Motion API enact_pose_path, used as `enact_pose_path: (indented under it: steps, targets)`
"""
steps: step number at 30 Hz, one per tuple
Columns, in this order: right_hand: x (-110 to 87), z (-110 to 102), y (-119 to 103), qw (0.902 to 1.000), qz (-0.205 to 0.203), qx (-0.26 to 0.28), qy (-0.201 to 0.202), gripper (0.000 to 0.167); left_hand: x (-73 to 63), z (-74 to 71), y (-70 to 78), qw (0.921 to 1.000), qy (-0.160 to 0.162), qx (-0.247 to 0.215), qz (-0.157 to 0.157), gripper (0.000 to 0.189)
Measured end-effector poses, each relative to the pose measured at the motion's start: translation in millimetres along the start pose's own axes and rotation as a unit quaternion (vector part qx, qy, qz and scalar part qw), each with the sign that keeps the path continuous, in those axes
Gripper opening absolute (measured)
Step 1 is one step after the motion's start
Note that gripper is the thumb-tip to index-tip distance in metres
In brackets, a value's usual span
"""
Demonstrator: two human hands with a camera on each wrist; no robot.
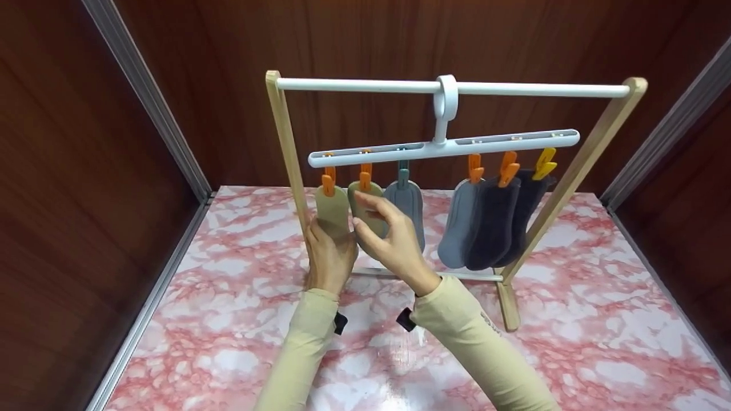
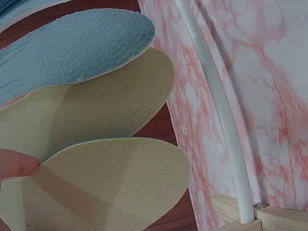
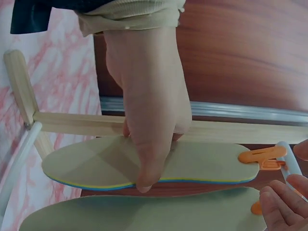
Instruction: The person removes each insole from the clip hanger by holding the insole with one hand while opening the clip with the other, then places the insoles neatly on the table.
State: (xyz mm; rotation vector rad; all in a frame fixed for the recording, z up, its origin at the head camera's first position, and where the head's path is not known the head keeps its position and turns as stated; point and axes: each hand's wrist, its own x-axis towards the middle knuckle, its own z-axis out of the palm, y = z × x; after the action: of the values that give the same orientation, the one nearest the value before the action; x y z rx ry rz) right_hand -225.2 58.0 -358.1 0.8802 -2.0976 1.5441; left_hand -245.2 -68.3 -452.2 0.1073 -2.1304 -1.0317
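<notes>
Marbled table [image 1: 228, 365], insole [image 1: 332, 209] clipped below the hanger [image 1: 377, 153]

Wood panelling [image 1: 365, 34] backs the hanger. Under its left end, the insole hangs long axis downward from an orange clip [image 1: 328, 185]; the left hand [image 1: 331, 260], nearer, pinches its edges with fingers and thumb, below that clip. The right hand [image 1: 394, 237], closer to the hanger's middle, holds nothing, fingers and thumb parted, perhaps touching the second insole [image 3: 144, 211].
</notes>
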Motion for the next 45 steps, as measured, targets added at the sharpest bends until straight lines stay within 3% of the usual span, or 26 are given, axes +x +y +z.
enact_pose_path:
  steps: [11,17,22,26,32,35,40,45]
  targets:
    - [17.5,14.5,-7.1,0.9984,-0.012,-0.051,-0.021,0.044,-2.1,-4.4,1.3,0.9995,-0.029,0.008,-0.009,0.076]
    - [23.0,19.1,-9.5,0.9962,-0.010,-0.084,-0.020,0.046,-2.3,-4.9,1.1,0.9996,-0.024,0.014,-0.009,0.078]
    - [27.6,22.6,-11.3,0.9971,0.013,-0.072,-0.018,0.048,-2.5,-3.1,2.0,0.9983,-0.002,0.050,0.029,0.072]
    - [32.0,25.6,-13.6,0.9983,0.033,-0.043,-0.024,0.049,-2.8,-1.8,1.3,0.9930,0.005,0.098,0.066,0.069]
    - [38.4,29.8,-19.9,0.9980,0.050,-0.027,-0.027,0.048,-4.0,-4.6,-0.1,0.9878,-0.006,0.128,0.088,0.068]
    - [41.1,32.6,-21.7,0.9974,0.064,-0.025,-0.024,0.048,-4.6,-6.7,-0.1,0.9883,-0.025,0.127,0.081,0.067]
    - [46.8,38.6,-19.5,0.9977,0.066,-0.013,0.005,0.043,-6.6,-8.7,1.2,0.9971,-0.028,0.065,0.029,0.073]
    - [51.5,43.0,-16.6,0.9975,0.059,0.005,0.037,0.037,-7.2,-10.0,2.3,0.9972,-0.021,0.063,0.034,0.071]
